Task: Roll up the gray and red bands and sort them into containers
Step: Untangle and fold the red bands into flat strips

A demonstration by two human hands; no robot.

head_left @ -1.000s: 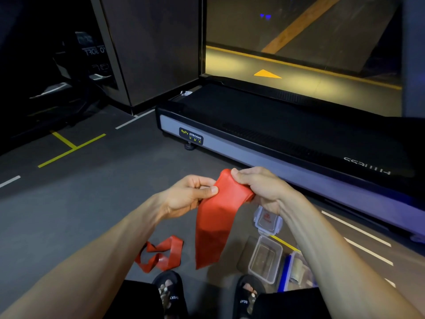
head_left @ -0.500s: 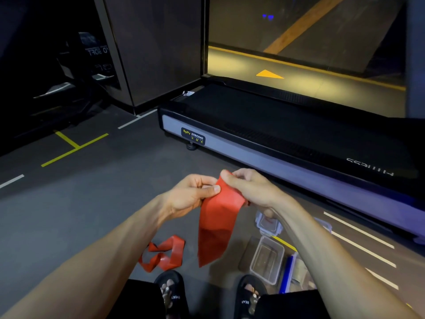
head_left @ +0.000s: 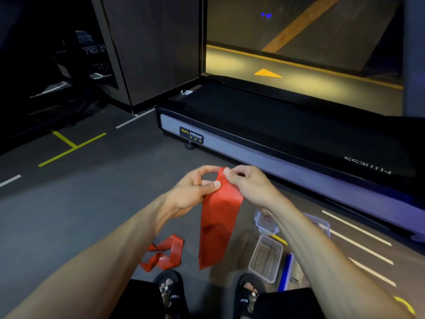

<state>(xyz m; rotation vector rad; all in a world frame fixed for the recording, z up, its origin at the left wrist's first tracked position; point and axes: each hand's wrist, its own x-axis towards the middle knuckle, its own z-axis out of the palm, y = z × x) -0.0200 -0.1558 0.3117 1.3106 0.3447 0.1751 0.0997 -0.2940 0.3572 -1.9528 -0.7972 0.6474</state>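
Note:
A flat red band (head_left: 217, 224) hangs down in front of me, its lower end above the floor between my feet. My left hand (head_left: 195, 188) pinches its left edge near the top with thumb and fingers. My right hand (head_left: 247, 183) pinches the top end with its fingertips. A second red band (head_left: 164, 253) lies twisted on the floor at the lower left. An open clear container (head_left: 266, 257) sits on the floor beside my right foot, with a smaller clear container (head_left: 264, 224) behind it, partly hidden by my right forearm.
A treadmill (head_left: 276, 143) runs across the floor just beyond my hands. A blue-edged lid or box (head_left: 286, 270) lies right of the open container. Yellow and white lines mark the dark floor. My sandalled feet (head_left: 169, 288) are at the bottom edge.
My right hand has shifted from gripping the band's top fold to pinching its tip with the fingertips. The band's upper end has narrowed and both hands have drawn closer together.

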